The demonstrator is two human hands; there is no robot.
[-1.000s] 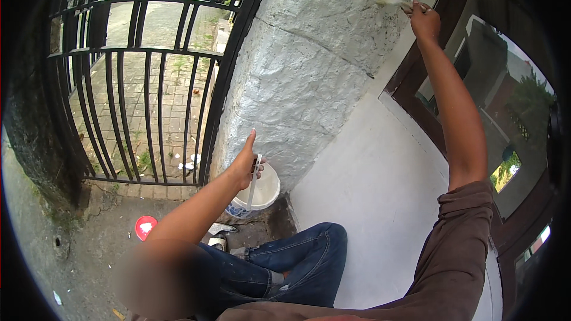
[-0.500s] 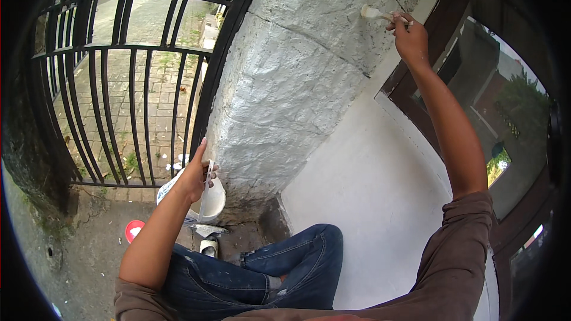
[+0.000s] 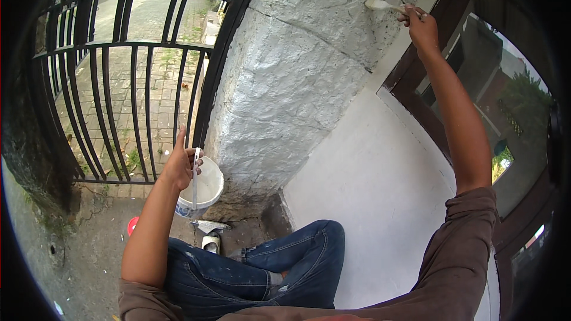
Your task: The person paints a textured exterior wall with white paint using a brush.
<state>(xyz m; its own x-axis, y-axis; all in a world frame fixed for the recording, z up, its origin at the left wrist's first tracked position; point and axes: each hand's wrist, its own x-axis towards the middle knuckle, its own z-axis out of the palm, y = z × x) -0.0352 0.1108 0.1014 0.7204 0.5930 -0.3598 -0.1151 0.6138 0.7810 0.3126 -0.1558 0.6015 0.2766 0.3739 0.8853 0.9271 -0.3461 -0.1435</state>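
My right hand is raised at the upper right, its fingers closed round the handle of a paintbrush. The pale bristles meet, or nearly meet, the rough white-painted wall; actual contact is hard to make out. Lower left, my left hand grips the white plastic handle of a paint bucket, its index finger stretched out toward the gate. Whitish paint coats the bucket's inside. The bucket hangs or rests beside the wall's foot; its underside is partly hidden.
A black metal gate stands left of the wall. Brown-framed glass borders it on the right, above a smooth white surface. On the ground lie a scraper-like tool, a sandal and a red lid.
My right hand and the paintbrush have shifted slightly right and up. My left hand has moved left and up with the bucket's handle, and more of the bucket's inside shows.
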